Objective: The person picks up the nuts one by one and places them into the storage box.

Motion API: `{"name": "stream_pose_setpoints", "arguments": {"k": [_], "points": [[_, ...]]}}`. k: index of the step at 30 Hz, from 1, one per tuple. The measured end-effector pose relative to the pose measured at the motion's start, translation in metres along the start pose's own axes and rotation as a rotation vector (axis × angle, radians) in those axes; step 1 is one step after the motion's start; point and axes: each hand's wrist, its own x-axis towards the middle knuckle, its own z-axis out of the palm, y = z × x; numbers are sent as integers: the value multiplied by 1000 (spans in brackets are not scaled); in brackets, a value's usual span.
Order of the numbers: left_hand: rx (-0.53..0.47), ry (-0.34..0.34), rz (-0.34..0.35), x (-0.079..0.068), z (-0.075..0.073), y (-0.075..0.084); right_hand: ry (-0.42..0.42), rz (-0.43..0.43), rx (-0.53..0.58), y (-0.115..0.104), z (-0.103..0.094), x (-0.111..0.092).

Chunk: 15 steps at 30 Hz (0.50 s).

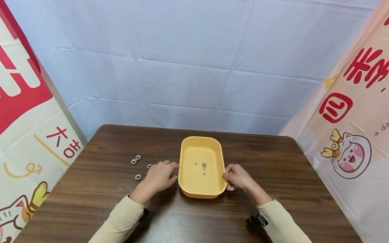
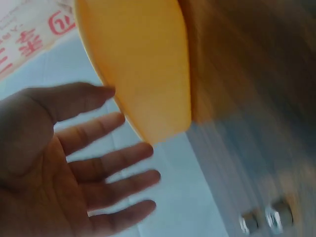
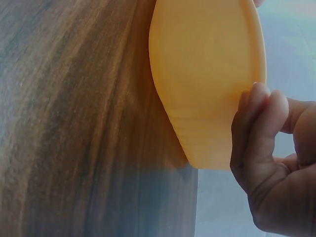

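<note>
A yellow plastic bin (image 1: pixel 197 184) stands on the table between the two hands. My right hand (image 1: pixel 238 176) pinches its right rim, thumb over the edge and the other fingers curled against the outer wall, as the right wrist view shows. On the opposite side, my left hand (image 1: pixel 159 176) has its fingers spread, with thumb and index tips right at the left rim. Inside the bin lie a hex nut (image 1: pixel 204 165) and several much smaller metal pieces (image 1: pixel 204 174). Several larger hex nuts (image 1: pixel 138 177) lie on the table left of the left hand.
The dark wood-grain table (image 1: pixel 261 152) ends at a back edge before a pale cloth backdrop (image 1: pixel 182 84). Printed cloth panels (image 1: pixel 349 118) hang at both sides. In the left wrist view, two nuts (image 2: pixel 279 216) show at the lower right.
</note>
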Motion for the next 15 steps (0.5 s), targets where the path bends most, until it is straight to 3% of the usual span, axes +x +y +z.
{"name": "stream_pose_setpoints", "arguments": {"k": [2,6,15], "points": [[74,13,47,-1,1,-5,-4,0,15,0,0,-1],[110,8,82,-2,1,-12,-8,9,35,0,1,-2],[129,-22,83,-11,0,-24,-6,14,27,1,1,-1]]}}
